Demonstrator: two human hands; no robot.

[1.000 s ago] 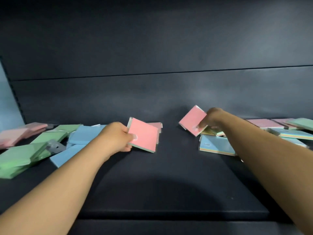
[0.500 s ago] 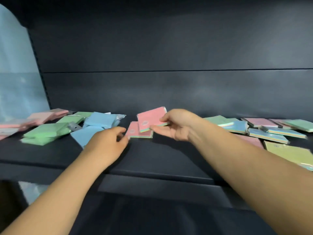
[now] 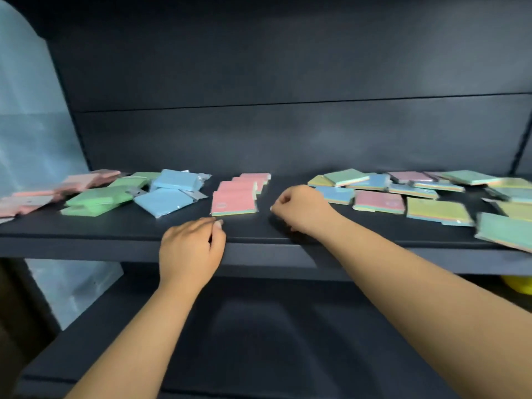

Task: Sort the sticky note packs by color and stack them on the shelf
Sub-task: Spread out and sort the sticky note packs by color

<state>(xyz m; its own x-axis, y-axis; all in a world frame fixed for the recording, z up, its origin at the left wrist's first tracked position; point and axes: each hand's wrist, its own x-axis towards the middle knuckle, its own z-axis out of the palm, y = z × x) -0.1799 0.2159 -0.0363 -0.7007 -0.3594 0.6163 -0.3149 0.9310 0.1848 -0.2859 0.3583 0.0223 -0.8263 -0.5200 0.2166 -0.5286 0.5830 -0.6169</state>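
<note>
Dark shelving is filling the whole view, a matte black shelf [image 3: 121,230] running across at chest level with a black back panel behind it. Both hands are hanging empty over the front edge. Left hand [image 3: 190,249] is hovering at the shelf lip with its fingers loosely curled, gripping nothing, fingertips just short of the nearest pink-topped pack [image 3: 233,202]. Right hand [image 3: 299,208] is sitting a little farther in, to the right of that same pack, fingers curled under, holding nothing either, and whether it is touching the shelf I cannot tell.

Between the two hands and just beyond them, the pink-topped packs are lying in an overlapping row [image 3: 247,185] running away toward the back panel, each showing multicolour edges. Left of the left hand, blue packs [image 3: 167,197] are lying jumbled in clear wrappers; further left a heap of green packs [image 3: 98,200] is sitting, and beyond that salmon-pink packs [image 3: 43,197] are trailing off toward the frame edge. Right of the right hand, the unsorted packs [image 3: 417,194] are sprawling: blue, pink, yellow and green tops mixed, some overlapping, reaching all the way to the right edge. Far left, a pale translucent plastic sheet [image 3: 28,110] is standing beside the shelving. Below the shelf at far right, something yellow [image 3: 518,283] is peeking out.
</note>
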